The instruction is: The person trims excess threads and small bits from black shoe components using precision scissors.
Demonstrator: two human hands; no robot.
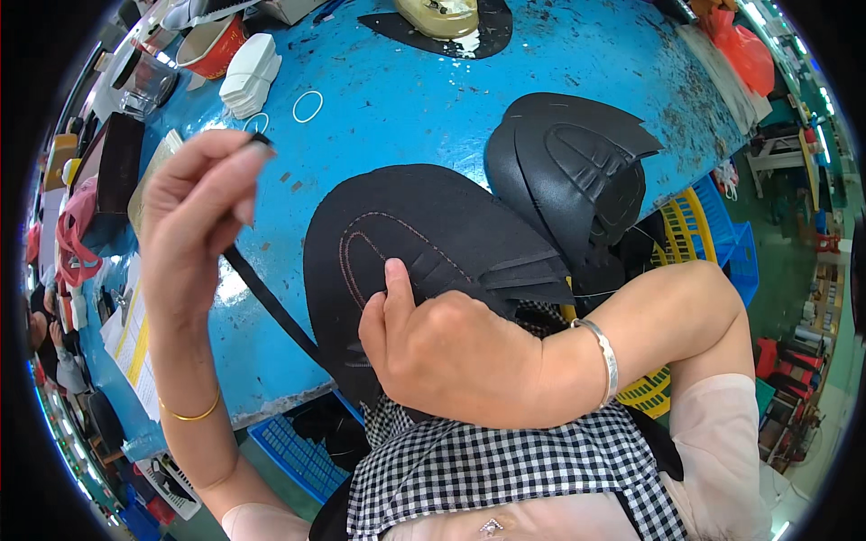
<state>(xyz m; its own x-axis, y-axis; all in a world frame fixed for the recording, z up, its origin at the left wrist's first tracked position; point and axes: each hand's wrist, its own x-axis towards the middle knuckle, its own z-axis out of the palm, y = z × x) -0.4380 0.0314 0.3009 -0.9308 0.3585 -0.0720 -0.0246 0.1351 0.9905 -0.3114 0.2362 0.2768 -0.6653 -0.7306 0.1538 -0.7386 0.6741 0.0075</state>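
My left hand (pixel 203 198) is raised at the left, its fingers pinched on a narrow black strip (pixel 271 302). A short end of the strip pokes out above the fingertips; the rest slants down to the lower left edge of a flat black shoe upper (pixel 433 203). Curved stitch lines and small slits mark this upper. On top of it lies my right hand (pixel 442 356), index finger straight and touching the surface, other fingers curled around and partly hidden. Beyond it to the right sits a stack of black shoe uppers (pixel 568 162).
A glue-smeared container (pixel 442 16) stands on a black piece at the far side of the blue table (pixel 361 108). White cards (pixel 251 74), a red tub (pixel 212 45) and a glass jar (pixel 149 81) are far left. A yellow basket (pixel 687 230) and blue baskets flank me.
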